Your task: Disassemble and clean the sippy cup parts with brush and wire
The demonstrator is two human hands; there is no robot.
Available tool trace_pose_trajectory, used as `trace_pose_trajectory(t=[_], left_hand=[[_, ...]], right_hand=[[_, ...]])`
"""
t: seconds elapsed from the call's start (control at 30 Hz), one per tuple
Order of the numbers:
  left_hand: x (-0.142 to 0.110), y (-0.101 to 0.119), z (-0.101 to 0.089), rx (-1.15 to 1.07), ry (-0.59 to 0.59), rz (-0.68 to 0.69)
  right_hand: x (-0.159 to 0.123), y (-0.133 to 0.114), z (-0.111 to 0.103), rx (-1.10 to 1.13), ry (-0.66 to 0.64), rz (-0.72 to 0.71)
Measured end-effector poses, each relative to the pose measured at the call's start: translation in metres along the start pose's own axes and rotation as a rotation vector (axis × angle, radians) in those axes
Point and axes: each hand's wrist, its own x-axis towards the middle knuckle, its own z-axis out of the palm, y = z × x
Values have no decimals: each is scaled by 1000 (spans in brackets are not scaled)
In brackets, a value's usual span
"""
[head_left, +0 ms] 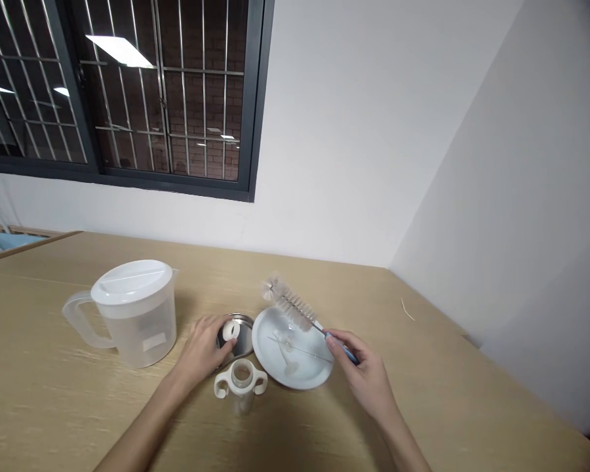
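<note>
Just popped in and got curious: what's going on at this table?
A person is handling bottle things at a wooden table. The right hand holds a bristle brush by its blue handle, bristles raised over a pale plate with small clear items on it. The left hand grips a white ring above a shiny metal dish. A two-handled bottle stands open nearby, and a lidded pitcher sits to the left.
</note>
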Motion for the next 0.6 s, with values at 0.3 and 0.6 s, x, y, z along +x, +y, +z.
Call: trace_pose_trajectory(t=[0.3, 0.6], left_hand=[[-4, -9, 19, 251, -178, 11], [-5, -9, 17, 238, -189, 17]], right_hand=[[1, 2, 1, 12, 40, 8], [7, 7, 0, 11, 193, 112]])
